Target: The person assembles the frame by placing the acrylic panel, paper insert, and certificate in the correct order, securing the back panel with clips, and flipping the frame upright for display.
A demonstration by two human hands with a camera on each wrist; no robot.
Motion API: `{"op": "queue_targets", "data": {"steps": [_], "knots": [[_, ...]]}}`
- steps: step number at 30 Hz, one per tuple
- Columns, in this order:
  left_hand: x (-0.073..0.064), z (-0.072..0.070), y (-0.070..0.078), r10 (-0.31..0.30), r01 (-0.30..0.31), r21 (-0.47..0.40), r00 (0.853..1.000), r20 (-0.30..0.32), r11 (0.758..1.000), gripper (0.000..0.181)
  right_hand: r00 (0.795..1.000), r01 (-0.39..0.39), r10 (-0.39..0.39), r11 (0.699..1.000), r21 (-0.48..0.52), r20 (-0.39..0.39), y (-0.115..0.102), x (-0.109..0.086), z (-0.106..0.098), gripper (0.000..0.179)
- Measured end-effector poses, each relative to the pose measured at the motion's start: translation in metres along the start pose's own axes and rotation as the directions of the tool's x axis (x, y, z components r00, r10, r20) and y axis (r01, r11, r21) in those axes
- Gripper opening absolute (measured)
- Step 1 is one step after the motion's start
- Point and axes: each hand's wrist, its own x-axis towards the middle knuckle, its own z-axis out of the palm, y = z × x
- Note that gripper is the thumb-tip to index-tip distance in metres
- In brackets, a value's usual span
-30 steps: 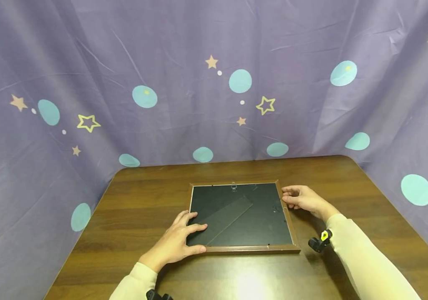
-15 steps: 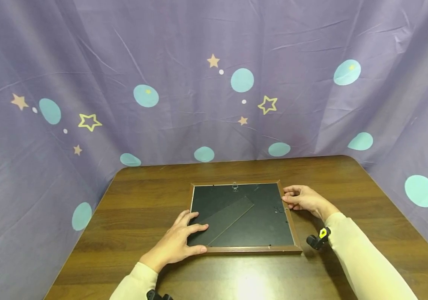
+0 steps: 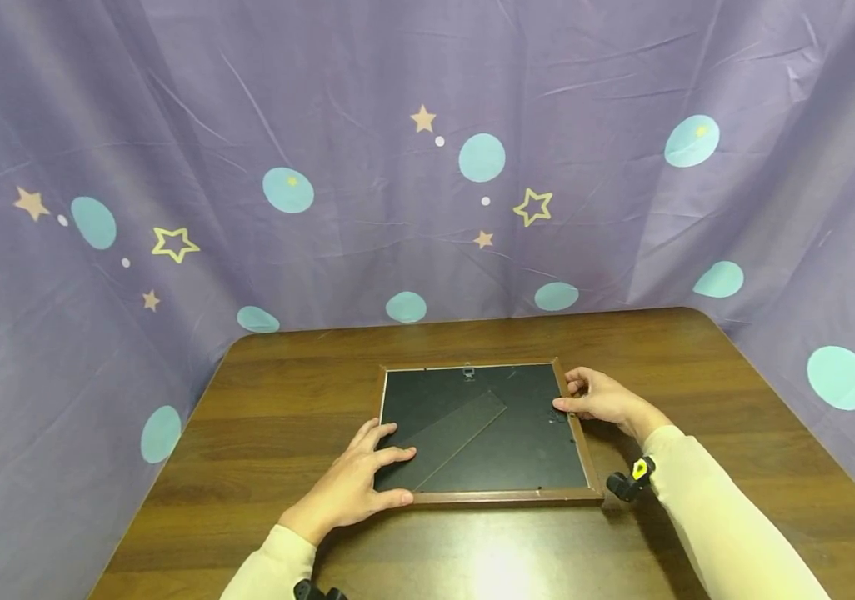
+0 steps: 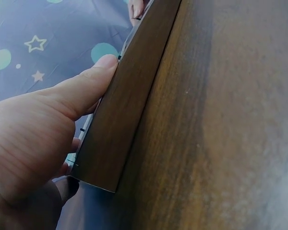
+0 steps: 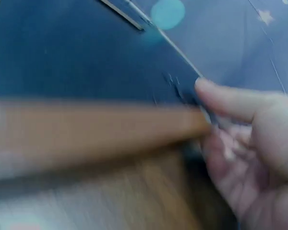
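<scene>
A picture frame [image 3: 487,450] lies back side up on the table, with a brown wooden rim, a black backing and a folded stand [image 3: 472,425]. My left hand [image 3: 348,483] rests spread over its near left corner, thumb along the front edge. The left wrist view shows that thumb on the rim [image 4: 129,96]. At the right edge, my right hand [image 3: 607,400] pinches the rim, thumb on top of the backing and fingers curled at the outer side. In the right wrist view those fingers [image 5: 218,153] are partly behind the rim.
The brown wooden table [image 3: 307,375] has rounded far corners. A purple curtain [image 3: 367,108] with stars and blue dots hangs close behind and on both sides. A metal hanger [image 3: 468,372] sits at the frame's far edge.
My right thumb has moved from the frame's outer right side inward onto the top of the backing. The left hand and the picture frame have stayed put.
</scene>
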Motion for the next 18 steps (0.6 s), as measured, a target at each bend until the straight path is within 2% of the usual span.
{"op": "queue_targets", "data": {"steps": [5,12,18], "knots": [[-0.0013,0.0001,0.0004,-0.001,0.001,-0.006,1.000,-0.006,1.000,0.062,0.999,-0.012,0.006,0.992,0.128,0.045,0.0089,-0.0006,-0.0047,0.061],[0.0003,0.0018,0.0000,-0.002,0.002,-0.022,1.000,0.003,1.000,0.062,0.998,-0.061,0.064,0.991,0.122,-0.020,0.0081,0.0012,-0.0037,0.057],[-0.0001,0.0020,-0.0007,-0.005,0.005,-0.024,1.000,-0.001,1.000,0.063,0.998,-0.057,0.058,0.993,0.106,-0.009,0.0040,0.0009,-0.0046,0.055]]}}
